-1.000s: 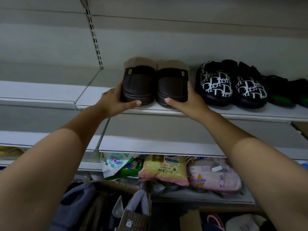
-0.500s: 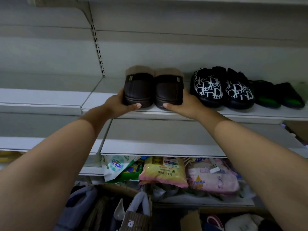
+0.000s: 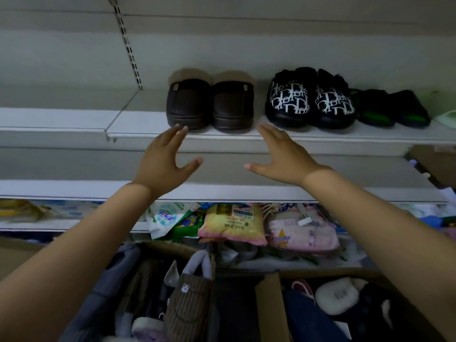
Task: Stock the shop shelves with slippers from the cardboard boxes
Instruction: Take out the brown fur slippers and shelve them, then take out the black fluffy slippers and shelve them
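Brown slippers (image 3: 209,104) stand paired on the white shelf (image 3: 148,124) at 12 o'clock, so the placing step looks done. The left hand (image 3: 164,160) and right hand (image 3: 281,156) hover below the toes, fingers spread wide, holding nothing; the left fingertips may graze a sole, unclear. The next move is probably a reach down to the cardboard box (image 3: 267,309) at 6 o'clock for another pair. Patterned slippers (image 3: 311,99) sit at 2 o'clock, and packets (image 3: 232,223) lie under the lower shelf in dim light.

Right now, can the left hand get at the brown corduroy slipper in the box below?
Probably yes: the left hand is empty, fingers spread, and the corduroy slipper sits on top, with nothing over it.
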Action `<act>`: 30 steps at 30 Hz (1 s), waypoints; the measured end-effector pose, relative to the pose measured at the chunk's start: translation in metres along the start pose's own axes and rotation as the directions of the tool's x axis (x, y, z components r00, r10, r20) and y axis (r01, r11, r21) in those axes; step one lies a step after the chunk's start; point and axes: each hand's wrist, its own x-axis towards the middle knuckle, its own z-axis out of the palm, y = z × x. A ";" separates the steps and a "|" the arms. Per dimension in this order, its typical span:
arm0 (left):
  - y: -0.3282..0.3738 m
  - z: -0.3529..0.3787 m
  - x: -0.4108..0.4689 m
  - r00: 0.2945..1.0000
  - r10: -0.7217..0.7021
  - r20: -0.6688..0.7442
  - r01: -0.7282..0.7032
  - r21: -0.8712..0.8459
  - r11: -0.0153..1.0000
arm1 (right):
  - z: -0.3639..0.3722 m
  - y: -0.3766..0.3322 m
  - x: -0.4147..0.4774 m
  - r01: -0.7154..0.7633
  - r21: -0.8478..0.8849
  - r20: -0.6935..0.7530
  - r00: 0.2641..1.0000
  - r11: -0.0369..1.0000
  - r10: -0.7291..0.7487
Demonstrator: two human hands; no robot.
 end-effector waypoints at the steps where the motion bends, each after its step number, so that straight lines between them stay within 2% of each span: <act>1: 0.011 0.003 -0.010 1.000 -0.004 0.020 0.004 0.009 1.000 | 0.004 0.005 -0.012 0.003 -0.005 0.012 1.000 1.000 -0.003; 11: 0.130 0.078 -0.104 0.950 -0.136 0.280 0.135 0.024 0.991 | 0.052 0.091 -0.144 -0.079 0.027 0.204 0.976 0.997 0.072; 16: 0.202 0.141 -0.157 0.915 -0.140 0.379 0.153 -0.004 0.988 | 0.069 0.170 -0.222 -0.185 0.040 0.291 0.942 0.982 0.165; 19: 0.243 0.182 -0.196 0.876 -0.154 0.458 0.165 0.016 0.986 | 0.083 0.219 -0.272 -0.248 0.029 0.401 0.890 0.968 0.216; 21: 0.266 0.204 -0.219 0.815 -0.190 0.548 0.186 0.063 0.980 | 0.095 0.250 -0.303 -0.310 0.037 0.476 0.841 0.950 0.256; 24: 0.293 0.235 -0.248 0.677 -0.270 0.685 0.231 0.151 0.961 | 0.117 0.294 -0.344 -0.388 0.036 0.541 0.782 0.921 0.309; 30: 0.321 0.291 -0.306 0.421 -0.401 0.814 0.331 0.274 0.903 | 0.180 0.357 -0.412 -0.529 0.070 0.649 0.668 0.846 0.364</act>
